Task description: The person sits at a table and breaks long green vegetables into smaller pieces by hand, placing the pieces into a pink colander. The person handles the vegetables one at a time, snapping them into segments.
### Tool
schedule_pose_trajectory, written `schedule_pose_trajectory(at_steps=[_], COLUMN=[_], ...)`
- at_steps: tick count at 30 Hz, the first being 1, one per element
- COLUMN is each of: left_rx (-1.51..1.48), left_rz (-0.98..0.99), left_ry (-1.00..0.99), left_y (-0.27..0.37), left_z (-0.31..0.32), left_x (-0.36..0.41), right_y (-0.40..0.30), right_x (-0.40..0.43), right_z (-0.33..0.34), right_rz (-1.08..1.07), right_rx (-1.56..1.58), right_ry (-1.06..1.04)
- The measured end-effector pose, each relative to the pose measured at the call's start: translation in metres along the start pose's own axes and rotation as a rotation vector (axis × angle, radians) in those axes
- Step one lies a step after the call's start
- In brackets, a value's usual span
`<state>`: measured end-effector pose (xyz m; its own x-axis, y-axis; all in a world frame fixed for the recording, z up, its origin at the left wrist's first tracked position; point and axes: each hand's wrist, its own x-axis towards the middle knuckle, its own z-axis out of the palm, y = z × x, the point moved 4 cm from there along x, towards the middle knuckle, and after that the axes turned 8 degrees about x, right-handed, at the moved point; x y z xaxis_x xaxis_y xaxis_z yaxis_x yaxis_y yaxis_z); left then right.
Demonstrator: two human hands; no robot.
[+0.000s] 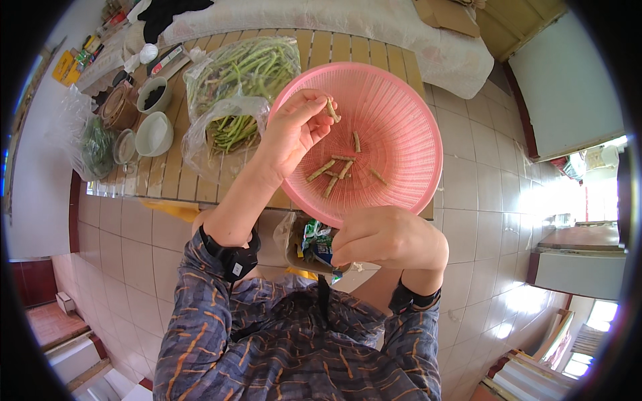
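Note:
My left hand (296, 133) pinches a short piece of mottled green bean (332, 110) between thumb and fingertips. It is raised over the left side of a pink plastic colander (416, 125). Several similar bean pieces (345, 169) lie loose on the colander's bottom. Nearer my body, my right hand (388, 238) is bent with its fingers curled in, past the colander's near rim. Whether anything is between those fingertips is hidden. Just left of and below it, a waste bin (296, 258) with a plastic liner holds green and blue printed wrappers (316, 240).
The colander stands on a slatted wooden table (200, 183). To its left are a clear bag of long green beans (246, 70) and a smaller open bag of beans (233, 131). White bowls (154, 134), a brown lidded pot (120, 106) and bagged leafy greens (98, 145) stand farther left.

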<state>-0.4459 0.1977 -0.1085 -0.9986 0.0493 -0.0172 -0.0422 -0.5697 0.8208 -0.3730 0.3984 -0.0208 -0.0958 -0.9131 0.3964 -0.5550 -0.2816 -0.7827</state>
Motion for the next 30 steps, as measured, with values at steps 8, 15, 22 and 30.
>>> schedule_pose_trajectory(at_steps=[8, 15, 22, 30], left_rx=[0.027, -0.020, 0.025, 0.457], left_rz=[-0.020, -0.085, -0.031, 0.306], left_ry=[-0.058, -0.138, -0.243, -0.201], left_y=[-0.004, -0.006, 0.001, 0.009], left_z=[0.004, 0.015, 0.029, 0.027], left_x=[-0.001, -0.006, -0.014, -0.013], right_y=[0.000, 0.022, 0.075, 0.067], right_x=[-0.003, -0.003, -0.019, -0.023], right_z=[0.001, -0.036, -0.046, -0.050], right_rz=[0.019, 0.114, 0.542, 0.444], right_rx=[-0.015, -0.415, -0.169, -0.319], right_ry=[0.002, 0.560, 0.932, 0.810])
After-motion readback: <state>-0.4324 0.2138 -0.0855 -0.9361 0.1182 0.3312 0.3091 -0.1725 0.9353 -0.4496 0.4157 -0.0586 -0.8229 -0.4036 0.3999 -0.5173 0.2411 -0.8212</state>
